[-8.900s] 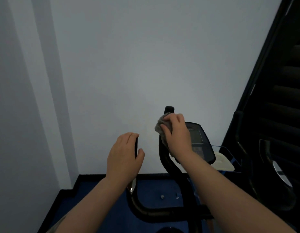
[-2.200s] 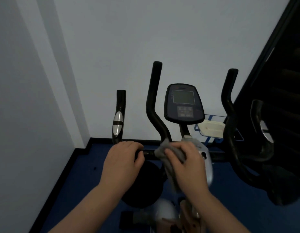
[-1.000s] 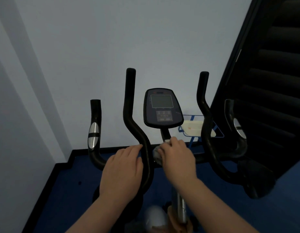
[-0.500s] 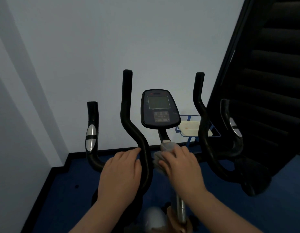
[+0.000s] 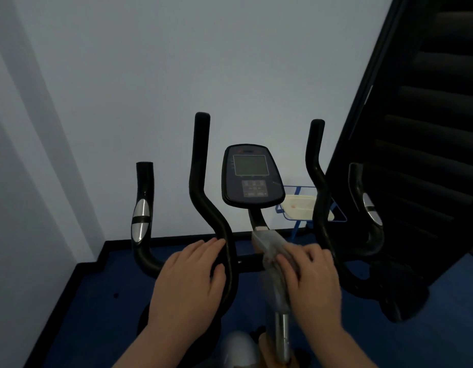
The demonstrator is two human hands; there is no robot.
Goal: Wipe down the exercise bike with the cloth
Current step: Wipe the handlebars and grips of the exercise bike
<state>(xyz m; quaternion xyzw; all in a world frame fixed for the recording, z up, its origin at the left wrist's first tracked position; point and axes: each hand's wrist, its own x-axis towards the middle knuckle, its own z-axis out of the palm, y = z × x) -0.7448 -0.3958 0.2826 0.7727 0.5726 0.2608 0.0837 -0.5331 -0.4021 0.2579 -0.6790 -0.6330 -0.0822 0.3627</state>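
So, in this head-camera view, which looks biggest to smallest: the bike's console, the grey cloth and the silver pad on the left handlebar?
1. console
2. cloth, partly hidden under the right hand, so unsure against the console
3. silver pad

1. Left hand [image 5: 187,282] rests on the exercise bike [image 5: 211,221] handlebar, fingers over the crossbar.
2. Right hand [image 5: 312,280] presses the grey cloth [image 5: 272,251] on the centre post below the console [image 5: 252,176].
3. Blue floor [image 5: 92,309], white wall [image 5: 177,62].
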